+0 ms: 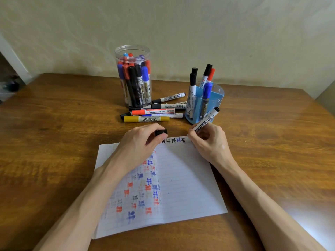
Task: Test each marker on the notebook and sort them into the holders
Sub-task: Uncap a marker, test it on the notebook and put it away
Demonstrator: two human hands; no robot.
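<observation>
Table: brown wooden table (54,124), everything laid out on it, plenty happening at the far side.
Notebook: lined notebook (184,187) lies open in front. The left page is crowded with red, blue and black marks, the right page nearly bare.
Clear jar: tall clear plastic jar (117,57) at the back, packed with markers.
Blue holder: blue pen holder (194,107) to its right, a handful of markers standing in it.
Loose pile: untested markers (154,111) lie between the two holders, a yellow permanent marker (146,119) nearest.
Right hand: right hand (210,142) pinches the black whiteboard marker (206,122), tip down at the page's top edge.
Left hand: left hand (139,142) rests on the notebook, fingers curled round the black cap (161,132).
Test row: row of small marks (174,140) between the hands, and here goes another!
Doing it well: short, light strokes beside the last mark, never over it. Left hand's weight pins the page. Read the line for solid ink, then cap on firmly.
Sorting: which holder takes which, I cannot tell.
</observation>
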